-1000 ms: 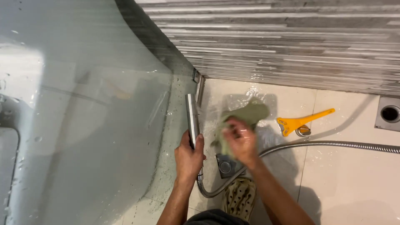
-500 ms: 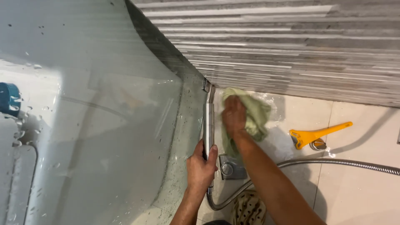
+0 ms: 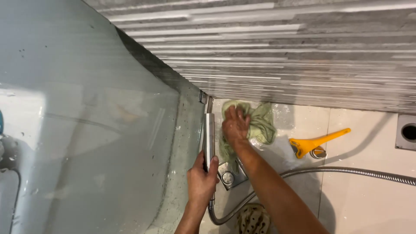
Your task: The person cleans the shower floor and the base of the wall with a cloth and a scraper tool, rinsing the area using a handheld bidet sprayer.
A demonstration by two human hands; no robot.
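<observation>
Green cloth (image 3: 260, 123) lies bunched on the wet white floor tile (image 3: 368, 190), pushed up close to the foot of the grey ribbed wall (image 3: 281, 56) and just beside the edge of the curved glass screen (image 3: 86, 130). Right hand (image 3: 235, 125) presses down on the cloth with fingers curled into its folds, gripping it. Left hand (image 3: 201, 182) is closed around the chrome shower handset (image 3: 209, 138), which points up along the glass edge; its metal hose (image 3: 346, 171) loops under the wrist and runs off to the right. Compared with the views half a second and one second ago, the cloth and right hand have travelled from the open tile toward the wall corner, and the handset has come forward with them, so the wiping appears to have reached the joint where floor, wall and glass meet. Yellow scraper (image 3: 316, 143) lies untouched on the tile, well apart from both hands; a square floor drain (image 3: 407, 132) sits at the far right, and a patterned item (image 3: 252, 219) lies at the lower edge
</observation>
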